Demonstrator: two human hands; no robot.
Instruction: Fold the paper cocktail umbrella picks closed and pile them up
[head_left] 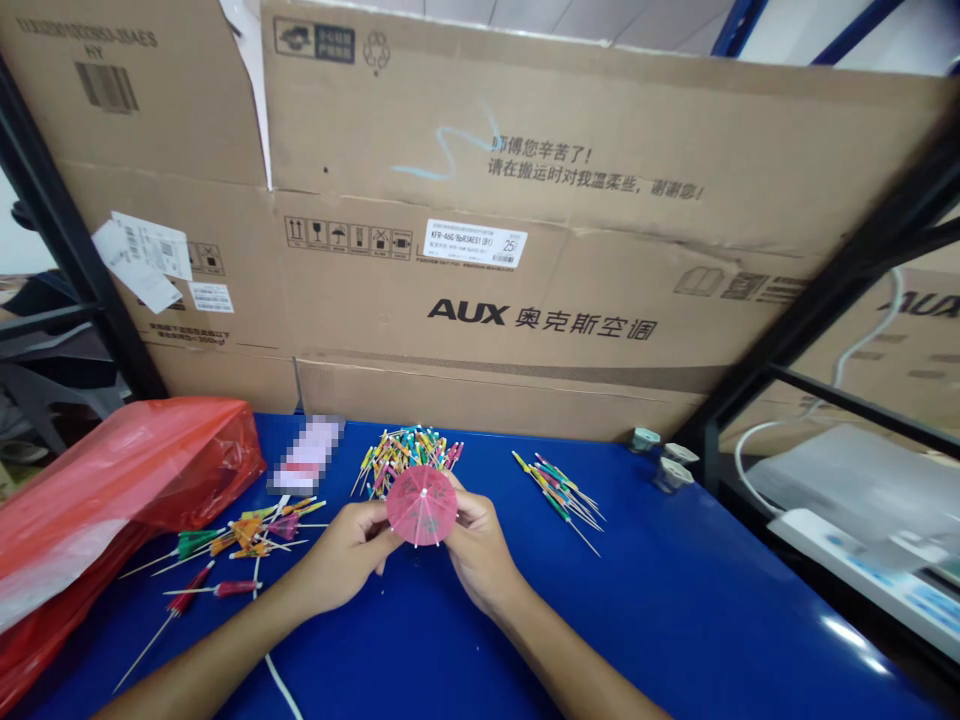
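A pink paper cocktail umbrella (422, 507), spread wide with its top facing me, is held in front of me. My left hand (356, 555) is closed at its left rim, thumb and fingers pinching there. On the right side my right hand (480, 545) grips it too, its fingertips partly hidden behind the canopy. The stick is out of sight. Just behind lies a dense pile of folded cocktail umbrellas (409, 450) in many colours. A smaller group of folded umbrellas (559, 490) rests to the right.
At left, partly opened orange umbrellas (251, 530) and folded red umbrellas (236, 588) lie on the blue table (600, 620), near a red plastic bag (187, 460) and a white cable (281, 685). Cardboard (480, 370) walls the back. A white power strip (862, 570) is at right.
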